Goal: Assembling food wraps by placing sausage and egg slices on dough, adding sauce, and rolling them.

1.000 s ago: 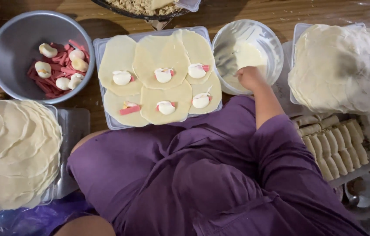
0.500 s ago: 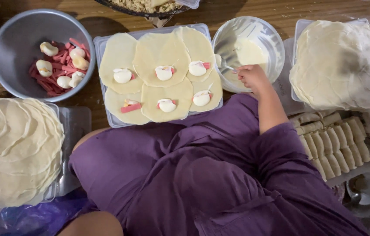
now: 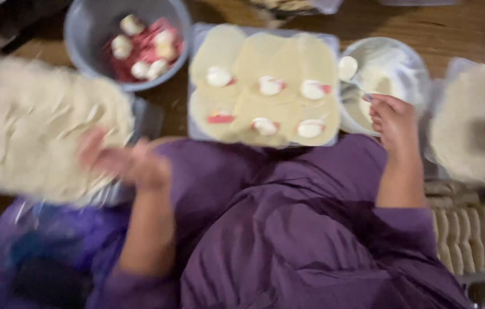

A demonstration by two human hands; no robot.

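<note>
My right hand [image 3: 394, 123] grips a spoon [image 3: 348, 68] carrying a white lump, held at the left rim of a pale bowl [image 3: 411, 63] of white paste. Just left of it, a tray [image 3: 196, 34] holds overlapping round yellow wrappers [image 3: 265, 63], each topped with a white piece and a red strip. My left hand [image 3: 122, 160] is blurred and rests at the near edge of a big stack of thin round wrappers [image 3: 36, 126] on the left. Whether its fingers pinch a sheet is unclear.
A grey bowl [image 3: 82, 34] of red strips and white pieces stands at the back left. A second wrapper stack [image 3: 477, 126] lies at the right, with a tray of finished rolls [image 3: 471, 234] below it. My purple-clad lap [image 3: 288, 229] fills the foreground.
My left hand has come into view and reached the left wrapper stack. My right hand has lifted the loaded spoon to the bowl's left rim. The view has moved closer.
</note>
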